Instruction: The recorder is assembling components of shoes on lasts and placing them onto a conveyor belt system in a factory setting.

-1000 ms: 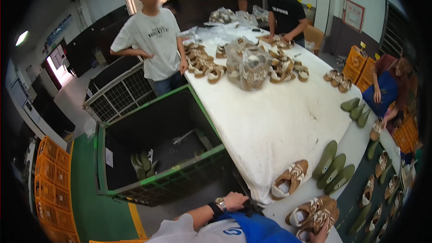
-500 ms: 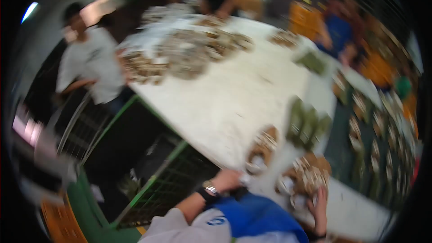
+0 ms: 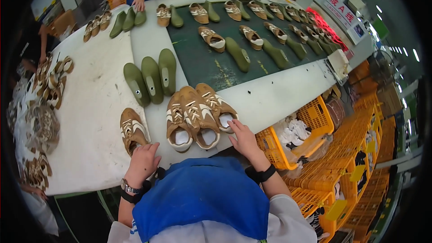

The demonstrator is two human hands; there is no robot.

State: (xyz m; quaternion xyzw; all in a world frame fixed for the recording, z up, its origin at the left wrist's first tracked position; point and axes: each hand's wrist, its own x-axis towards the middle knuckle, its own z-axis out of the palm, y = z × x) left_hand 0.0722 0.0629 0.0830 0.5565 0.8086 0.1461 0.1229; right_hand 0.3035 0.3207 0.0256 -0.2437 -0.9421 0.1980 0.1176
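Note:
Four-way clutter aside, a tan sneaker with white stripes and laces (image 3: 132, 126) lies alone at the near left of the table. My left hand (image 3: 143, 161) is at its heel, fingers apart; whether it touches the heel is hard to tell. To the right, three matching sneakers (image 3: 194, 111) stand side by side, toes pointing away, pale insoles showing. My right hand (image 3: 244, 140) rests its spread fingertips on the heel collar of the rightmost sneaker (image 3: 219, 103). Beyond them lie three green shoe lasts (image 3: 151, 80) in a row.
A dark green belt (image 3: 216, 74) carries rows of sneakers and lasts. More lasts (image 3: 129, 21) sit at the far edge beside a co-worker's hand (image 3: 139, 2). Bagged and loose shoes (image 3: 42, 126) lie at left. Orange crates (image 3: 317, 117) stand at right, one holding white crumpled material.
My view has swung right and steadied, bringing the belt and crates into sight. My left hand now lies by the single sneaker's heel; my right hand remains at the grouped sneakers.

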